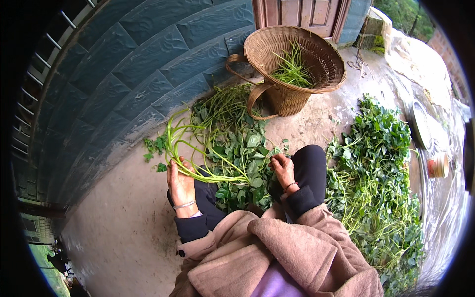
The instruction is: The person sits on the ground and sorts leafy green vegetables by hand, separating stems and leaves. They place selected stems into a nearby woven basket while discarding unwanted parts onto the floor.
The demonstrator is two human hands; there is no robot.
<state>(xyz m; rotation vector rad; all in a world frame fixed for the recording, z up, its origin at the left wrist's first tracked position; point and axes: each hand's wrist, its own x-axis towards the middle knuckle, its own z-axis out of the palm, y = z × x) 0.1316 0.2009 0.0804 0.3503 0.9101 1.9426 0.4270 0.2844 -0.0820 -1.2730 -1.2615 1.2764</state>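
My left hand (pixel 182 187), with a silver bangle at its wrist, holds a bundle of long green stems (pixel 215 179) that loop upward and trail right. To the right, my right hand (pixel 284 169) has its fingertips pinched together beside leafy vines; whether something thin is between them I cannot tell. A heap of leafy green vines (pixel 241 148) lies on the ground between and beyond my hands. Beyond the heap stands a wide-mouthed woven basket (pixel 289 98) with looped straps and loose green stems (pixel 295 72) inside.
A long pile of leafy vines (pixel 374 208) covers the ground at my right. Past it lie clear plastic sheeting (pixel 441 208), a round basin (pixel 421 124) and a small tub (pixel 438 166). A blue tiled wall (pixel 148 63) runs along the left, up to a wooden door (pixel 302 15).
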